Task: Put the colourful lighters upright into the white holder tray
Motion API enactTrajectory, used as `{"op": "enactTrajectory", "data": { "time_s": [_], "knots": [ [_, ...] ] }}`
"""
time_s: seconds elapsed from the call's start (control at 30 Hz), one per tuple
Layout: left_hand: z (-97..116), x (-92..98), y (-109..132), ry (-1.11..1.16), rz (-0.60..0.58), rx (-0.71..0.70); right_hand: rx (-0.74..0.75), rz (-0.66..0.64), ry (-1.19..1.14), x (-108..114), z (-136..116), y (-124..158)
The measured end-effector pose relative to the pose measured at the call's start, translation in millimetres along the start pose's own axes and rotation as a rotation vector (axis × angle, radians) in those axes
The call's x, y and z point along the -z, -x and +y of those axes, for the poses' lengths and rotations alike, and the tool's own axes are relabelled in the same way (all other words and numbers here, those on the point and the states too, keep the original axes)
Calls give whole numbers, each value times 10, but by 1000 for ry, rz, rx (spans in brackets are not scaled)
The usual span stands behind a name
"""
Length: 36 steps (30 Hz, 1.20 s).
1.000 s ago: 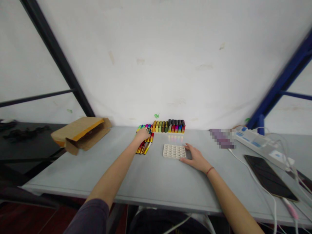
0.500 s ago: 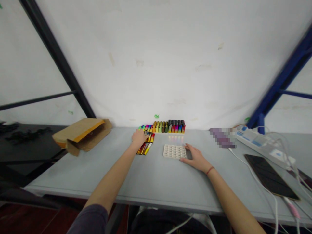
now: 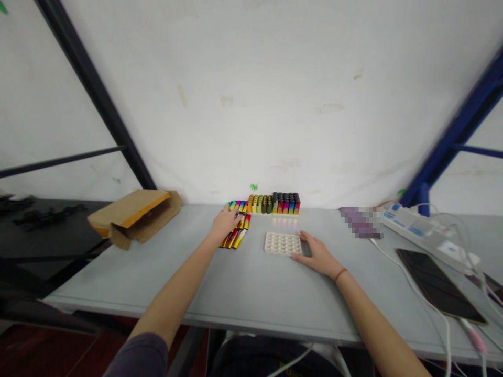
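Note:
At the left end of the row, my left hand (image 3: 225, 224) rests over cigarette lighters (image 3: 238, 239) with bright metallic wraps that lie flat on the table. Its fingers look stretched and apart, though their tips are partly lost among the lighters. My right hand (image 3: 319, 256) grips the right end of a white tray (image 3: 283, 244) between thumb and fingers. Rows of round holes cover the tray, which lies flat. Behind it, black-topped lighters (image 3: 286, 203) stand upright in a block. Yellow-to-dark-green lighters (image 3: 260, 203) stand beside them on the left.
An open brown cardboard box (image 3: 133, 214) lies at the table's left. On the right are a dark phone (image 3: 440, 285), a white power strip (image 3: 428, 235) with cables, and a blurred purple item (image 3: 359, 222). The wall rises directly behind the grey table (image 3: 255, 293).
The left hand has shifted slightly among the lighters. My right hand and the tray keep their places; the whole view has moved a little.

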<state>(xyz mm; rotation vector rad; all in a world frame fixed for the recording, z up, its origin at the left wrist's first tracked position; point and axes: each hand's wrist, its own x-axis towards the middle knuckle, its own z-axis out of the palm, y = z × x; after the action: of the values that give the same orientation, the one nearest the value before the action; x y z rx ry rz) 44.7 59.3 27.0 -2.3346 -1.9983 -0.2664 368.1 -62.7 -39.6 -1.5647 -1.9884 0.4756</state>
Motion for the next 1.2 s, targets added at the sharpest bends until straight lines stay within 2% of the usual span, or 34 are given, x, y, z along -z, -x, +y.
{"op": "enactTrajectory", "data": {
  "time_s": [0.2, 0.3, 0.43, 0.53, 0.87, 0.97, 1.07, 1.2],
  "knots": [
    [-224, -100, -62, 33, 52, -233, 6, 1, 1, -15, 26, -7],
    [-383, -121, -80, 115, 75, -400, 8, 10, 0, -20, 26, -5],
    [-528, -125, -12, 140, -63, -577, 1, 14, 9, -15, 8, 1],
    [-552, -145, 39, 104, -107, -578, 0, 10, 16, -9, 1, 4],
    [-347, -214, -31, 50, -8, -389, 3, 1, 25, -7, 17, -2],
    [-342, -203, -17, 69, 25, -341, 8, 6, 25, -10, 18, -3],
    [-473, -150, 17, 169, 8, -414, 11, 8, 30, -17, 19, -4],
    [-806, -61, 161, 269, -47, -465, 10, 15, 30, -24, 17, -4]
  ]
}}
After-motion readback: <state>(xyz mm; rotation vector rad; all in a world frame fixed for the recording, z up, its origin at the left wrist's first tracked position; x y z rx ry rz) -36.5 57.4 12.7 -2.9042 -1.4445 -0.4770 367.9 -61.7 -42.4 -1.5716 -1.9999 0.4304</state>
